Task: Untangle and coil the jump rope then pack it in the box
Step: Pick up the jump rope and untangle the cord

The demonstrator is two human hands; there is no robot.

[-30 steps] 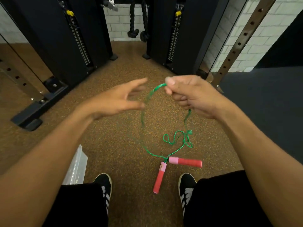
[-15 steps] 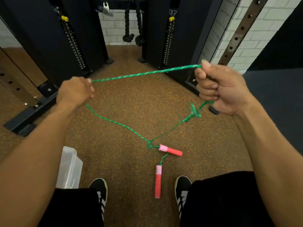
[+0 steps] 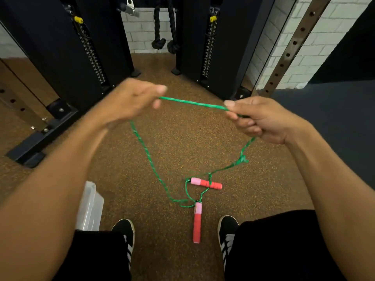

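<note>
A green braided jump rope (image 3: 192,102) stretches taut between my two hands at chest height. My left hand (image 3: 132,102), blurred, pinches one end of that span. My right hand (image 3: 259,118) is closed around the other end. From each hand a strand hangs down to the floor; the right strand carries a knot (image 3: 242,159). Both red-and-pink handles lie on the floor between my shoes: one (image 3: 206,183) sideways with rope looped over it, the other (image 3: 197,222) pointing toward me. A clear plastic box (image 3: 90,207) stands on the floor beside my left shoe.
Black cable-machine columns (image 3: 213,47) stand ahead on both sides, with a black base foot (image 3: 40,136) at the left. A perforated rack upright (image 3: 292,47) leans at the right by a white brick wall. Brown speckled rubber floor lies below, dark mat at the right.
My hands have come closer together and lower, shortening the taut span. The hanging strands have slackened, and rope now loops over the sideways handle.
</note>
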